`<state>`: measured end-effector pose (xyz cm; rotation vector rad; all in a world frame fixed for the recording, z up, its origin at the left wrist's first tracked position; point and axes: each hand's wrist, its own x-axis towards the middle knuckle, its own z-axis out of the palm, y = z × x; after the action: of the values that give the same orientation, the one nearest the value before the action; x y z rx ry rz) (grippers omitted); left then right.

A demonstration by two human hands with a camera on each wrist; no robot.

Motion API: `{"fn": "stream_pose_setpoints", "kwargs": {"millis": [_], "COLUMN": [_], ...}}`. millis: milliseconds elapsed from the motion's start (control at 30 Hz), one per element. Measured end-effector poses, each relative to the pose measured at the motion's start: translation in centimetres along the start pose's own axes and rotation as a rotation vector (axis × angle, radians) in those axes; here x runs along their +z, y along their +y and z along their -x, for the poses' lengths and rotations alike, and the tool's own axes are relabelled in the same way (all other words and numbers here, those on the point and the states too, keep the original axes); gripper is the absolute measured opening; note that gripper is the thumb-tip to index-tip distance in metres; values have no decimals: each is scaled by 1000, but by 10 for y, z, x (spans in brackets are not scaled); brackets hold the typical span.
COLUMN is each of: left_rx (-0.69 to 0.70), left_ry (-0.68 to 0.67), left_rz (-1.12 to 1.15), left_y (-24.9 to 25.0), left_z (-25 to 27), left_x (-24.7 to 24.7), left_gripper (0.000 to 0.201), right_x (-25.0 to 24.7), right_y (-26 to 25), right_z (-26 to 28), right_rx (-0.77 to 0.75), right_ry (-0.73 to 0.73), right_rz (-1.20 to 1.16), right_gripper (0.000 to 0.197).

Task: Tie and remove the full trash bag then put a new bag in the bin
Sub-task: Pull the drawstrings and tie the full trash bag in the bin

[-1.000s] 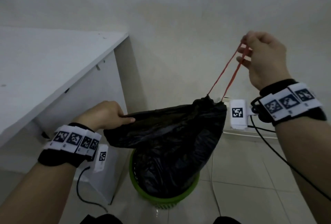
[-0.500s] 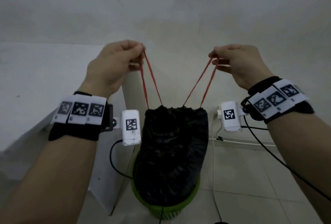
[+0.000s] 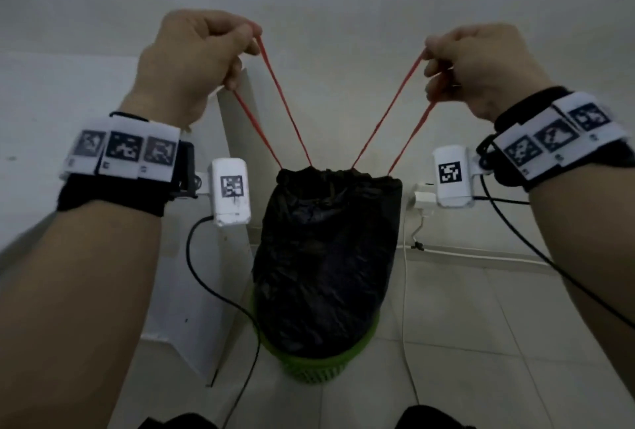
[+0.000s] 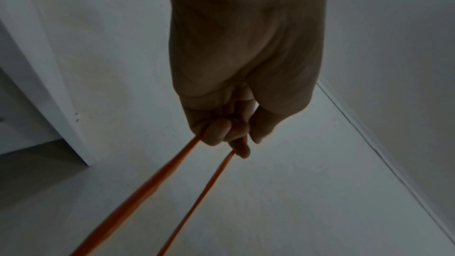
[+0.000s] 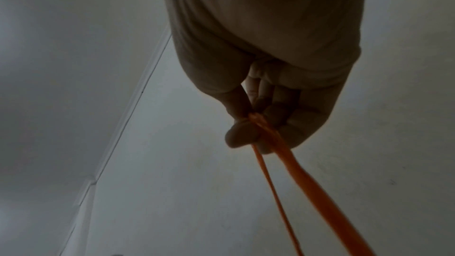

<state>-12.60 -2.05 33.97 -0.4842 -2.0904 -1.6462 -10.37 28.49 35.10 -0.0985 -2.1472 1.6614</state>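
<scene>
While one black trash bag (image 3: 326, 257) sits upright in one green bin (image 3: 319, 365), its gathered mouth standing well above the bin's rim, we hold it by two red drawstring loops. Our left hand (image 3: 192, 61) is above and to the left of the bag, fingers curled tight round one loop (image 3: 275, 105); our right hand (image 3: 477, 64) is above and to its right, fingers pinched on the other loop (image 3: 395, 112). Four taut red strands run down to the bag's mouth, two from each fist. We count two white wrist cameras beside the bag, one white table (image 3: 51, 102) to its left, and one white cable (image 3: 405, 291) on the tiled floor to its right.
</scene>
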Motion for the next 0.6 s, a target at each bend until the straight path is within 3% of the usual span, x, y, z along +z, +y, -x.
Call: {"fn": "stream_pose_setpoints", "kwargs": {"millis": [133,233,333,467,533,600], "left_rx": [-7,14,112,123,4,-138], "left_ry": [-14,22,91,115,184,263], "left_rz": [-185,-362,-381,-348,-290,-141], "left_y": [-20,-26,-18,-30,-56,-96], "left_z": [2,-1,-10,-16,1,35], "left_x": [-6,-9,-12,-5,-3,4], "left_gripper": [21,27,28,37,57,73], "right_x": [7,2,0,8,0,-13], "right_y": [17,12,2,23,52,98], "right_z": [-7,-13,-20,-25,-19,3], "right_rx": [-6,-113,-227,-223,-194,-142], "right_ry": [-59,-65,-30,-70,-61,1], "right_rz": [260,506,530,485,335,108], "right_gripper": [20,20,22,28,48,85]}}
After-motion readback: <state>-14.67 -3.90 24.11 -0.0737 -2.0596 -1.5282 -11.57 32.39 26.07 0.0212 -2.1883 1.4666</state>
